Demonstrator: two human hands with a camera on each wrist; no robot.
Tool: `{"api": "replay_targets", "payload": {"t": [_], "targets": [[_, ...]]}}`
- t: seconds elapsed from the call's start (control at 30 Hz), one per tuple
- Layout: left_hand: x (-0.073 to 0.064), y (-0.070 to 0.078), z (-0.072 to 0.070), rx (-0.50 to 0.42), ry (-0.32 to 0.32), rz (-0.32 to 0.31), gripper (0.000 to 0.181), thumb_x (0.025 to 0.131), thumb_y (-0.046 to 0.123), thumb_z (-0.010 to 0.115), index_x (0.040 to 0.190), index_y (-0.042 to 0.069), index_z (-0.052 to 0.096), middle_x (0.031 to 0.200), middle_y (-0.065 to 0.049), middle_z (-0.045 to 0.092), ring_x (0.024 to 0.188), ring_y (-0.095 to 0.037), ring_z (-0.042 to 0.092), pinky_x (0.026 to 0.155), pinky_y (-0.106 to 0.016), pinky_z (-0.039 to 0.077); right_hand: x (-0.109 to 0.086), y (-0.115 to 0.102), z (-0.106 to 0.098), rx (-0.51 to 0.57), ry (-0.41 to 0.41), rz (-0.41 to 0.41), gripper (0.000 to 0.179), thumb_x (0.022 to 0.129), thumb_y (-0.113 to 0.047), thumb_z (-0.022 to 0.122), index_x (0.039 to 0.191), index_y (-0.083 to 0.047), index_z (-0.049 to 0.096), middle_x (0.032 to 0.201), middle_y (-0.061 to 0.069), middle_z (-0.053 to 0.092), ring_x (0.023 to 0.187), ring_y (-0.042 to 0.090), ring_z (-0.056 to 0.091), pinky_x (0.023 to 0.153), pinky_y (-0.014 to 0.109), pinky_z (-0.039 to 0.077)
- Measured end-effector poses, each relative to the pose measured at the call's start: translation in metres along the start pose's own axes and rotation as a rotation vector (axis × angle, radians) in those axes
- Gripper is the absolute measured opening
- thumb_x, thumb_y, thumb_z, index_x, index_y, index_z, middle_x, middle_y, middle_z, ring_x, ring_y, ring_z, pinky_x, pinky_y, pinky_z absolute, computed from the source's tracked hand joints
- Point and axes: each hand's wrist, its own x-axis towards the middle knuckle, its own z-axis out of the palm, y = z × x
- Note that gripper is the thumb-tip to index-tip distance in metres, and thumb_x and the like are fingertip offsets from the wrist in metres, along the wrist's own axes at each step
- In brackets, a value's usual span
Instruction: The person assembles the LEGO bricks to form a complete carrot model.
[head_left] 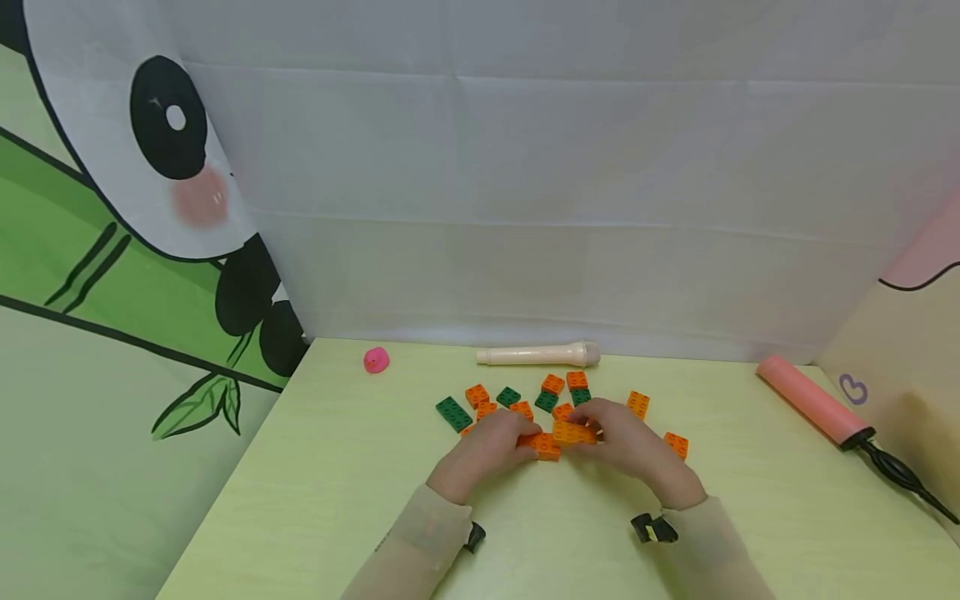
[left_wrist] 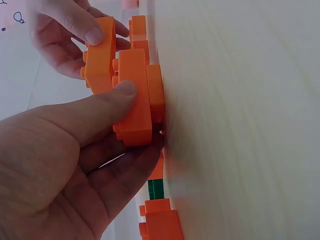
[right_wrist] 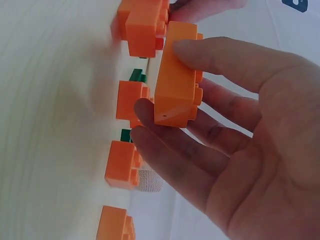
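My left hand [head_left: 489, 451] pinches a long orange toy brick [left_wrist: 134, 110] low over the table. Against that brick's underside, in the left wrist view, sits another orange brick [left_wrist: 156, 95]. Between thumb and fingers my right hand [head_left: 628, 443] holds an orange brick [right_wrist: 176, 75], its studs facing up. This brick is raised a little and overlaps the left hand's bricks in the head view. Behind the hands lie loose orange bricks [head_left: 476, 395] and green bricks [head_left: 453, 413], some partly hidden by the fingers.
A pale toy microphone [head_left: 536, 356] lies at the back of the table [head_left: 337, 500], with a small pink toy [head_left: 377, 360] to its left. On the right rests a pink cylinder with a black handle [head_left: 817, 402]. A white cloth wall [head_left: 525, 208] stands behind the table.
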Motion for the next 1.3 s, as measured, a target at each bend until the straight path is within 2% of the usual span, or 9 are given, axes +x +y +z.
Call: {"api": "replay_targets", "payload": {"t": [0.17, 0.33, 0.53, 0.87, 1.07, 1.3], "targets": [[0.000, 0.000, 0.000, -0.028, -0.002, -0.003, 0.017, 0.098, 0.016, 0.076, 0.113, 0.009, 0.079, 0.100, 0.003, 0.075, 0.078, -0.008, 0.060, 0.076, -0.024, 0.052, 0.001, -0.004, 0.004, 0.015, -0.013, -0.014, 0.033, 0.091, -0.014, 0.083, 0.121, -0.006, 0.072, 0.116, 0.001, 0.071, 0.096, 0.018, 0.062, 0.086, 0.039, 0.055], [0.000, 0.000, 0.000, -0.010, -0.001, 0.003, 0.017, 0.097, 0.015, 0.076, 0.113, 0.009, 0.079, 0.099, 0.002, 0.074, 0.078, -0.010, 0.060, 0.076, -0.024, 0.051, 0.004, -0.004, 0.010, -0.013, -0.008, -0.034, 0.033, 0.090, -0.012, 0.081, 0.122, -0.006, 0.073, 0.115, 0.000, 0.072, 0.096, 0.017, 0.063, 0.087, 0.040, 0.055], [-0.001, 0.000, 0.000, 0.027, 0.004, -0.006, 0.029, 0.098, 0.017, 0.077, 0.125, 0.007, 0.076, 0.117, -0.003, 0.075, 0.098, -0.015, 0.068, 0.090, -0.029, 0.054, 0.006, -0.005, 0.012, -0.033, -0.004, -0.066, 0.031, 0.090, -0.010, 0.080, 0.120, -0.006, 0.074, 0.112, -0.002, 0.072, 0.092, 0.015, 0.062, 0.083, 0.037, 0.055], [-0.002, 0.000, 0.002, 0.020, 0.013, -0.030, 0.032, 0.097, 0.019, 0.078, 0.126, 0.006, 0.074, 0.120, -0.004, 0.074, 0.107, -0.020, 0.068, 0.096, -0.033, 0.053, 0.007, -0.002, 0.016, -0.028, -0.021, -0.045, 0.033, 0.090, -0.013, 0.083, 0.121, -0.008, 0.073, 0.112, -0.003, 0.071, 0.092, 0.014, 0.061, 0.082, 0.034, 0.055], [-0.001, 0.000, 0.002, 0.026, 0.023, -0.023, 0.028, 0.096, 0.019, 0.078, 0.121, 0.007, 0.075, 0.115, -0.003, 0.074, 0.101, -0.018, 0.068, 0.093, -0.032, 0.054, 0.006, -0.005, 0.017, -0.029, -0.012, -0.031, 0.032, 0.090, -0.011, 0.083, 0.120, -0.007, 0.074, 0.112, -0.002, 0.072, 0.090, 0.014, 0.060, 0.081, 0.034, 0.054], [-0.002, 0.000, 0.001, 0.028, 0.027, -0.018, 0.017, 0.095, 0.020, 0.080, 0.109, 0.011, 0.075, 0.100, 0.002, 0.072, 0.086, -0.014, 0.063, 0.083, -0.029, 0.053, 0.006, -0.012, 0.019, -0.048, -0.003, -0.016, 0.030, 0.090, -0.008, 0.083, 0.118, -0.008, 0.075, 0.115, 0.000, 0.073, 0.101, 0.020, 0.064, 0.093, 0.044, 0.054]]}}
